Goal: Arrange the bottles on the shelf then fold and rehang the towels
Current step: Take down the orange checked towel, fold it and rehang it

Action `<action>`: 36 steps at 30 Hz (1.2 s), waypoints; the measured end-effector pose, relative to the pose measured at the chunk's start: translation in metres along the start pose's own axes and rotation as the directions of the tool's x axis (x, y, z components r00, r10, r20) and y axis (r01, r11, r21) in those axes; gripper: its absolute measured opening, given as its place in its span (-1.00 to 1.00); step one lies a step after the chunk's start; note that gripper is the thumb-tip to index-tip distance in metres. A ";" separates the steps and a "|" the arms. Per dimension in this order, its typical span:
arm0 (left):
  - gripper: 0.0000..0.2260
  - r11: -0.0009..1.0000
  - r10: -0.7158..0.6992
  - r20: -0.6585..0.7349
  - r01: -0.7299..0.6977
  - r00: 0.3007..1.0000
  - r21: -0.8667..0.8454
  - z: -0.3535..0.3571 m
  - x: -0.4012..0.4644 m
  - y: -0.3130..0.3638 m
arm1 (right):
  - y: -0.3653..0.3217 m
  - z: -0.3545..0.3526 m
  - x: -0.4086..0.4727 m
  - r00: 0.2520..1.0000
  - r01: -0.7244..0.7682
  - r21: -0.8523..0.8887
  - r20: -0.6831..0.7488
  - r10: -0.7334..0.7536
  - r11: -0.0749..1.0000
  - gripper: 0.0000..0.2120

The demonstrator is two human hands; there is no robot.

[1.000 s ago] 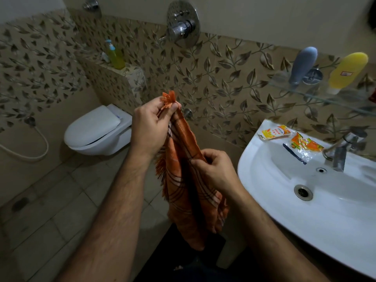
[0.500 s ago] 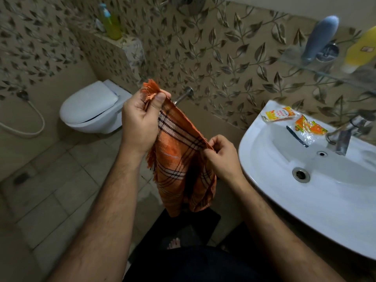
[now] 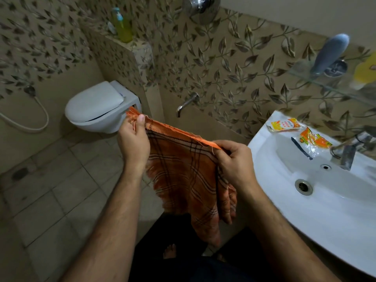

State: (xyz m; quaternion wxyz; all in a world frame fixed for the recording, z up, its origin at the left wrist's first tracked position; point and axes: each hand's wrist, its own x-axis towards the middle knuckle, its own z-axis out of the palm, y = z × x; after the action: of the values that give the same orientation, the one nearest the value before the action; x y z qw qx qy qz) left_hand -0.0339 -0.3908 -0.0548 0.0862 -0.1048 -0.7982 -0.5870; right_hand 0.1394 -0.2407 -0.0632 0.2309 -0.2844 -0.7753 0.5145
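Note:
An orange checked towel (image 3: 183, 176) with a frayed edge hangs between my hands in front of me. My left hand (image 3: 134, 143) pinches its upper left corner. My right hand (image 3: 234, 161) pinches the top edge further right, so that edge runs nearly taut between them and the rest droops down. On the glass shelf (image 3: 325, 82) at the upper right stand a grey-blue bottle (image 3: 330, 51) and a yellow bottle (image 3: 364, 72), the latter cut off by the frame edge. A green pump bottle (image 3: 123, 25) stands on the tiled ledge at the back.
A white sink (image 3: 305, 204) sits at my right, with sachets (image 3: 284, 125) and an orange packet (image 3: 314, 139) on its rim beside the tap (image 3: 350, 149). A white wall toilet (image 3: 97, 106) is at the left. A wall spout (image 3: 186, 103) sticks out behind the towel.
My hands have moved apart and the right hand has risen to the towel's top edge, spreading the bunched towel wide. The view has tilted down.

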 end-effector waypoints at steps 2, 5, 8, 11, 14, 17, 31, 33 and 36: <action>-0.77 0.985 -0.029 -0.010 0.027 1.000 -0.169 0.000 0.000 0.011 | 0.001 0.001 -0.003 1.000 0.007 0.022 0.012 -0.007 1.000 -0.79; -0.78 0.942 0.011 0.013 -0.006 1.000 -0.335 0.001 -0.001 0.033 | 0.001 0.003 -0.005 0.998 0.062 0.025 -0.010 -0.062 0.998 -0.73; -0.82 0.925 0.094 0.037 -0.074 0.995 -0.373 0.005 -0.002 0.058 | 0.003 0.001 -0.006 0.993 0.096 0.048 0.070 -0.100 0.994 -0.73; -0.86 0.923 0.111 0.037 -0.089 0.993 -0.374 0.013 -0.007 0.077 | 0.005 -0.001 -0.007 0.977 0.061 0.172 0.192 -0.095 0.983 -0.82; -0.87 0.926 0.146 0.077 -0.109 0.986 -0.360 0.017 -0.017 0.093 | 0.013 0.002 -0.008 0.971 0.036 0.147 0.230 -0.069 0.988 -0.81; -0.80 0.928 0.242 0.112 -0.196 0.964 -0.317 0.016 -0.025 0.102 | 0.018 0.012 -0.008 0.976 0.113 0.083 0.176 -0.126 0.990 -0.85; -0.83 0.922 0.379 0.146 -0.361 0.914 -0.140 0.021 -0.024 0.107 | -0.002 0.053 0.000 0.939 0.237 -0.365 -0.150 -0.308 0.900 -0.83; -0.86 0.921 0.380 0.132 -0.360 0.916 -0.152 0.019 -0.023 0.108 | -0.003 0.054 -0.001 0.939 0.199 -0.415 -0.178 -0.293 0.888 -0.83; -0.86 0.924 0.367 0.131 -0.346 0.921 -0.160 0.016 -0.021 0.107 | 0.000 0.048 0.000 0.947 0.143 -0.460 -0.195 -0.257 0.876 -0.81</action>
State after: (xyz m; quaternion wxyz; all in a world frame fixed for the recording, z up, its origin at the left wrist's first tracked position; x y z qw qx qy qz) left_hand 0.0144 -0.3462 0.0336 0.1209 -0.3004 -0.7288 -0.6034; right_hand 0.1085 -0.2727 -0.0811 0.3087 -0.3094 -0.8613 0.2591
